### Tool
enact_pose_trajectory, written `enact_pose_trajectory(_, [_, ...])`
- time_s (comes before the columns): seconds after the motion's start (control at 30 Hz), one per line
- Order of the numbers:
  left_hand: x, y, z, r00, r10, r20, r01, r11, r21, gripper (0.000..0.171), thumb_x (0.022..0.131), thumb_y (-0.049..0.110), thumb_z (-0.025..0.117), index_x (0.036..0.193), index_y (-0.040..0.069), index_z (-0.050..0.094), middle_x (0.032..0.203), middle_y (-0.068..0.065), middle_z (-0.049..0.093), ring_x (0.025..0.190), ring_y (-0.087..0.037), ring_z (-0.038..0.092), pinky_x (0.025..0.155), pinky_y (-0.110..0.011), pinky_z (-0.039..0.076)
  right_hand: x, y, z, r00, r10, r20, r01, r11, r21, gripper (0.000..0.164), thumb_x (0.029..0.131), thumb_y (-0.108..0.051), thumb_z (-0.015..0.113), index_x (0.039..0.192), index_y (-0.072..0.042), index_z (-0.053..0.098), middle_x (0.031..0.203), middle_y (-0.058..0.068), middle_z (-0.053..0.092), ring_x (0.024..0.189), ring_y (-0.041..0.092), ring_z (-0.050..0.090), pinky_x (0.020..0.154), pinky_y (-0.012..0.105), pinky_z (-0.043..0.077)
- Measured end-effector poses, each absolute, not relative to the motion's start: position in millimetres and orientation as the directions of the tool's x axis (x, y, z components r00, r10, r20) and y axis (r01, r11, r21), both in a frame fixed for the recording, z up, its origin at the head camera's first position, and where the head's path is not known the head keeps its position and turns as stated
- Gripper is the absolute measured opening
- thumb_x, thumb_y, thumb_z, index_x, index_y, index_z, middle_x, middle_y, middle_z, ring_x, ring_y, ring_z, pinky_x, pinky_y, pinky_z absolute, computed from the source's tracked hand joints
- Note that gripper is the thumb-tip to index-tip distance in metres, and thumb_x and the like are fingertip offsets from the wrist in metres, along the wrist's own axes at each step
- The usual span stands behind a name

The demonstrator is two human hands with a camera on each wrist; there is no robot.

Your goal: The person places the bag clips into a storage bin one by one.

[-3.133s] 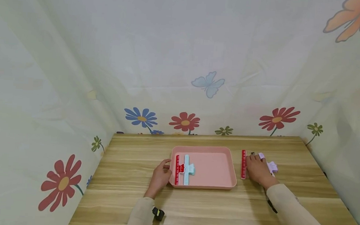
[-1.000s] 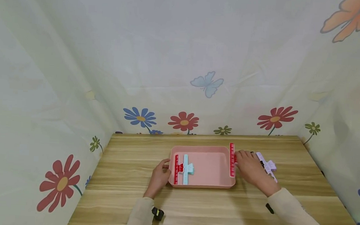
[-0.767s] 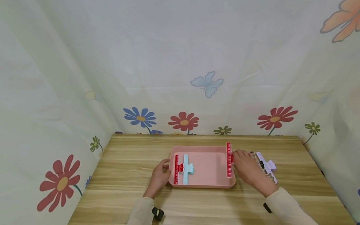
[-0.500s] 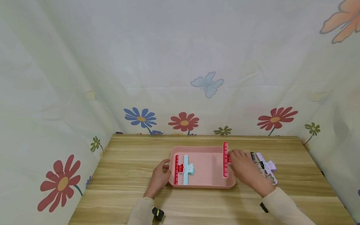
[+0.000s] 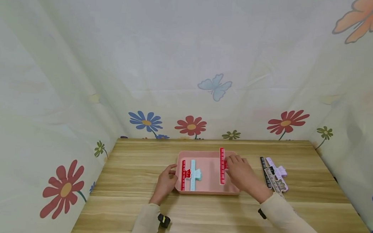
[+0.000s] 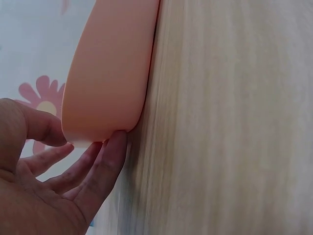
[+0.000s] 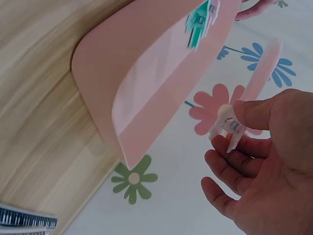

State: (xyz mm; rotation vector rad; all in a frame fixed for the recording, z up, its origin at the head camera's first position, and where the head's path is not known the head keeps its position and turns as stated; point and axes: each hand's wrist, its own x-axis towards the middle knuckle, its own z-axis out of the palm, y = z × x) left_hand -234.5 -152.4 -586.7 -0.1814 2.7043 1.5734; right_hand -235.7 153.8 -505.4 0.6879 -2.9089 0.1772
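Observation:
My right hand (image 5: 241, 172) pinches a long red clip (image 5: 222, 165) with a piano-key pattern by its grip end, thumb against fingers. In the head view it hovers over the right part of a pink tray (image 5: 206, 189). The right wrist view has that clip (image 7: 261, 73) edge-on, clear of the tray (image 7: 105, 63). At the tray's left end my left hand (image 5: 164, 184) holds the edge; in the left wrist view its thumb is at the rim and fingertips touch the outer wall. Inside the tray lie another red clip (image 5: 183, 175) and a light blue clip (image 5: 193, 175), side by side.
Right of the tray, a black clip (image 5: 265, 172), a grey-white clip (image 5: 275, 182) and a lilac clip (image 5: 280, 171) lie partly overlapping on the wooden table (image 5: 132, 163). A flower-printed curtain (image 5: 163, 76) rises behind the table.
My right hand has picked up the red clip from the table and carried it left over the tray. The black and grey-white clips have come into sight. My left hand stays put.

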Motion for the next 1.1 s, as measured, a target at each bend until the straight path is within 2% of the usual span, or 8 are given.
enact_pose_trajectory(0.23, [-236.0,-155.5,-586.0,-0.993,-0.083,-0.081,-0.111,0.480,0.870,0.047,0.092,0.006,0.056,0.138,0.012,0.054,0.118,-0.020,0.063,0.093,-0.025,0.065,0.063,-0.030,0.054,-236.1,142.8,-507.8,-0.880,-0.447,0.160,-0.466,0.879,-0.103,0.047,0.095,-0.026,0.064,0.132,0.001,0.053,0.129,0.016,0.057,0.125,0.034,0.051,0.103,0.056,0.042])
enact_pose_trajectory(0.5, [-236.8,-156.3,-586.1,-0.993,-0.089,-0.079,-0.113,0.484,0.868,0.047,0.092,0.007,0.056,0.139,0.013,0.054,0.119,-0.020,0.063,0.094,-0.025,0.066,0.063,-0.030,0.054,-240.7,129.3,-516.7,-0.889,-0.443,0.111,-0.454,0.886,-0.094,0.051,0.095,-0.030,0.063,0.135,-0.001,0.051,0.133,0.015,0.057,0.128,0.034,0.049,0.111,0.055,0.037])
enact_pose_trajectory(0.7, [-235.5,-154.9,-588.4,-0.988,-0.092,-0.125,-0.154,0.487,0.859,0.048,0.093,0.009,0.056,0.139,0.016,0.053,0.121,-0.018,0.063,0.095,-0.024,0.065,0.065,-0.030,0.055,-240.4,123.6,-527.7,-0.889,-0.448,0.090,-0.455,0.885,-0.093,0.051,0.094,-0.032,0.065,0.135,-0.004,0.052,0.132,0.012,0.058,0.125,0.031,0.051,0.106,0.053,0.041])
enact_pose_trajectory(0.9, [-236.4,-154.6,-588.1,-0.991,-0.096,-0.097,-0.131,0.480,0.867,0.046,0.092,0.007,0.056,0.138,0.014,0.053,0.118,-0.018,0.063,0.097,-0.026,0.066,0.065,-0.031,0.055,-245.6,118.8,-532.9,-0.892,-0.439,0.103,-0.449,0.887,-0.105,0.051,0.093,-0.031,0.067,0.133,-0.004,0.054,0.129,0.012,0.059,0.120,0.031,0.054,0.102,0.053,0.045])
enact_pose_trajectory(1.1, [-235.5,-154.8,-587.9,-0.991,-0.093,-0.098,-0.130,0.468,0.874,0.045,0.091,0.006,0.056,0.136,0.014,0.055,0.116,-0.019,0.063,0.096,-0.026,0.066,0.064,-0.030,0.055,-251.8,115.1,-542.9,-0.908,-0.416,0.048,-0.418,0.897,-0.141,0.050,0.093,-0.030,0.066,0.134,-0.004,0.053,0.129,0.012,0.059,0.120,0.030,0.054,0.102,0.053,0.044])
